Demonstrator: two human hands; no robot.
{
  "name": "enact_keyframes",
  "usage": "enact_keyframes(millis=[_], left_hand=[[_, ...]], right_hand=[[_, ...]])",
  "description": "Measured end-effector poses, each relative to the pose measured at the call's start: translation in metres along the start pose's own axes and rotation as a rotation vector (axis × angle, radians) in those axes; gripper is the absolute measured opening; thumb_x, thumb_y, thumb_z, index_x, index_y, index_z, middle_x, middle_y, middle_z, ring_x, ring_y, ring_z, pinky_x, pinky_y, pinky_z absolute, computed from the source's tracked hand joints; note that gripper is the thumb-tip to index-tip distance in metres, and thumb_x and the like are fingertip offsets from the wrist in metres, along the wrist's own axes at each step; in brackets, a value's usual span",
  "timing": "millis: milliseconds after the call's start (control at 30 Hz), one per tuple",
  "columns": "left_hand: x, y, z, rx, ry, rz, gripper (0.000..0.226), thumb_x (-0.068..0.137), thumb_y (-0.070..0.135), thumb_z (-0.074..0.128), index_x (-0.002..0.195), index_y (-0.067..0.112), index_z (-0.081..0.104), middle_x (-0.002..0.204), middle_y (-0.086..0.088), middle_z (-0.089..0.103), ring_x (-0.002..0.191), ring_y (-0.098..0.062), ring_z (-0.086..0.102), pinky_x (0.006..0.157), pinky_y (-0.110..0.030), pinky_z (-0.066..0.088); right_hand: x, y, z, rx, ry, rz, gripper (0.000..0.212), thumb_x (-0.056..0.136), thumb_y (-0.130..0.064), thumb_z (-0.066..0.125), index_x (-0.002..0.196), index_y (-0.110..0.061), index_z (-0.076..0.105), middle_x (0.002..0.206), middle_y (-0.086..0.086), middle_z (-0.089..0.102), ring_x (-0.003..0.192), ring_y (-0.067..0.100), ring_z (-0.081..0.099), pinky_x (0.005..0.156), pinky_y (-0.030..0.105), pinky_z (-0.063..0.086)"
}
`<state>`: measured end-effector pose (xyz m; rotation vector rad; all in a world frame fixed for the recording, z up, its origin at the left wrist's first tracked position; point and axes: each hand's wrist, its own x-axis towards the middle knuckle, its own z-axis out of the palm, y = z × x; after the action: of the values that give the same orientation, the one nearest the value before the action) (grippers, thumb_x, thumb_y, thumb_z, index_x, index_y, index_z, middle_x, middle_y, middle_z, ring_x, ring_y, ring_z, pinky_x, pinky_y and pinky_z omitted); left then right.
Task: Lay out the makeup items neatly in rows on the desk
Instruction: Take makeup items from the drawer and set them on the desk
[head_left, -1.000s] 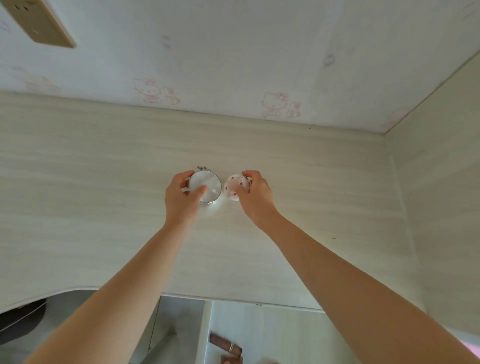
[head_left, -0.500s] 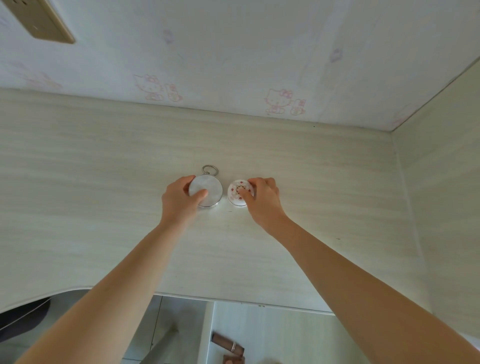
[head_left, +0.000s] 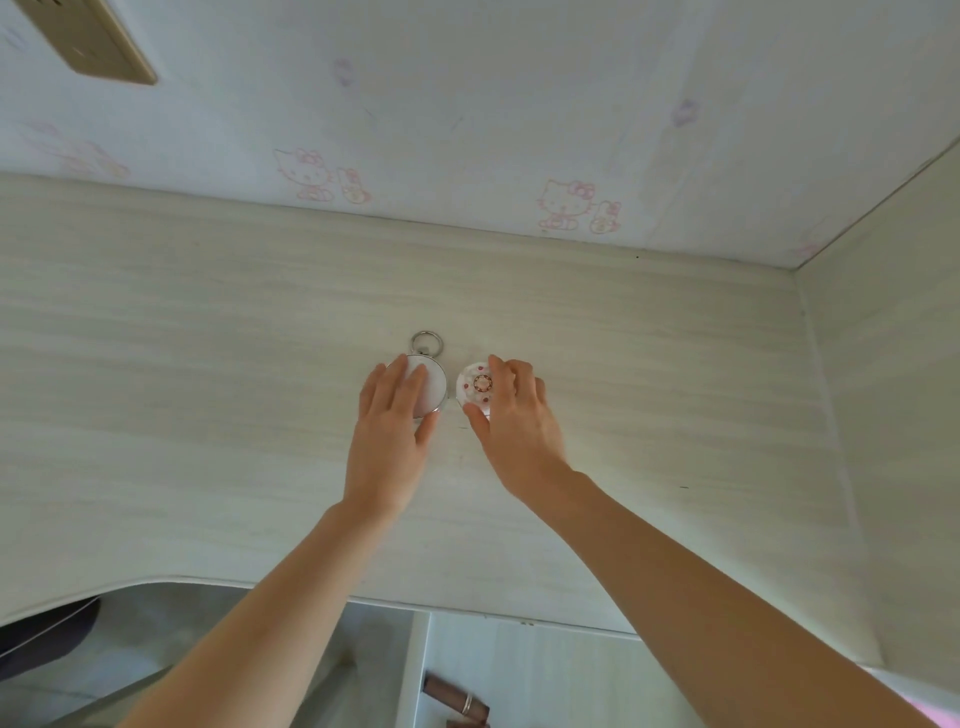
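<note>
Two round makeup items lie side by side near the middle of the pale wood desk (head_left: 208, 415). The left one is a silver compact (head_left: 435, 387) with a metal ring (head_left: 426, 343) at its far edge. My left hand (head_left: 392, 431) rests on it with straight fingers that cover its left half. The right one is a smaller white compact (head_left: 475, 387) with a red pattern on its lid. My right hand (head_left: 519, 421) holds it, thumb at its near edge and index finger at its far right edge.
The wall with cartoon stickers (head_left: 571, 208) closes the desk at the back, and a side panel (head_left: 893, 415) closes it on the right. A wall socket (head_left: 88, 47) is at top left. Below the desk's front edge lie brown lipstick tubes (head_left: 457, 701).
Both compacts have come down flat onto the desk. My left hand has gone from gripping the silver compact to lying flat on it. The right hand's fingers have loosened around the small one.
</note>
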<state>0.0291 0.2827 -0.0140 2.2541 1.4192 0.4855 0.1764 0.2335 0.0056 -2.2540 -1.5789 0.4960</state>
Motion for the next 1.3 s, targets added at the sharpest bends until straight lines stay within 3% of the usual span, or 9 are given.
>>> enact_keyframes(millis=[233,433,667,867,1067,1300], left_hand=[[0.022,-0.001,0.006,0.014,-0.005,0.026,0.049,0.094,0.018,0.058,0.141,0.01,0.042,0.152,-0.007,0.033,0.142,-0.031,0.023,0.103,-0.039,0.039],[0.05,0.0,0.009,0.019,-0.027,0.014,0.05,0.096,0.019,0.055,0.143,0.011,0.039,0.154,-0.007,0.029,0.144,-0.03,0.019,0.108,-0.038,0.033],[0.048,0.0,0.007,0.031,-0.032,0.025,0.053,0.094,0.021,0.058,0.143,0.011,0.04,0.154,-0.007,0.031,0.143,-0.032,0.022,0.11,-0.041,0.034],[0.021,0.001,-0.003,0.004,-0.013,0.037,0.067,0.093,0.024,0.059,0.15,0.017,0.025,0.158,-0.004,0.022,0.146,-0.026,0.016,0.114,-0.038,0.028],[-0.044,0.005,-0.015,-0.024,-0.007,0.037,0.055,0.093,0.016,0.056,0.144,0.01,0.037,0.15,-0.005,0.038,0.142,-0.023,0.027,0.111,-0.036,0.032],[-0.131,0.014,-0.021,-0.097,-0.028,0.09,0.042,0.091,0.008,0.059,0.133,0.005,0.052,0.133,-0.008,0.057,0.132,-0.025,0.044,0.106,-0.039,0.042]], right_hand=[[0.018,-0.001,-0.001,-0.008,-0.057,-0.09,0.067,0.092,-0.004,0.052,0.149,-0.011,0.016,0.152,0.008,0.017,0.134,0.028,0.031,0.105,0.031,0.036],[0.033,0.001,-0.002,0.012,-0.076,-0.104,0.07,0.091,0.003,0.048,0.15,-0.01,0.013,0.157,0.009,0.008,0.142,0.027,0.019,0.108,0.027,0.03],[0.033,0.002,-0.006,0.032,-0.081,-0.092,0.07,0.093,-0.002,0.048,0.151,-0.012,0.01,0.159,0.008,0.005,0.145,0.024,0.014,0.111,0.027,0.025],[0.003,0.005,-0.011,0.025,-0.048,-0.079,0.063,0.097,-0.013,0.046,0.15,-0.009,0.012,0.159,0.007,0.01,0.146,0.025,0.011,0.114,0.034,0.026],[-0.064,0.011,-0.015,-0.022,-0.074,-0.072,0.059,0.098,-0.017,0.043,0.15,-0.008,0.016,0.158,0.008,0.014,0.146,0.023,0.012,0.116,0.035,0.026],[-0.162,0.018,-0.015,-0.08,-0.041,-0.082,0.053,0.097,-0.015,0.045,0.146,-0.003,0.028,0.15,0.012,0.033,0.144,0.027,0.021,0.117,0.032,0.022]])
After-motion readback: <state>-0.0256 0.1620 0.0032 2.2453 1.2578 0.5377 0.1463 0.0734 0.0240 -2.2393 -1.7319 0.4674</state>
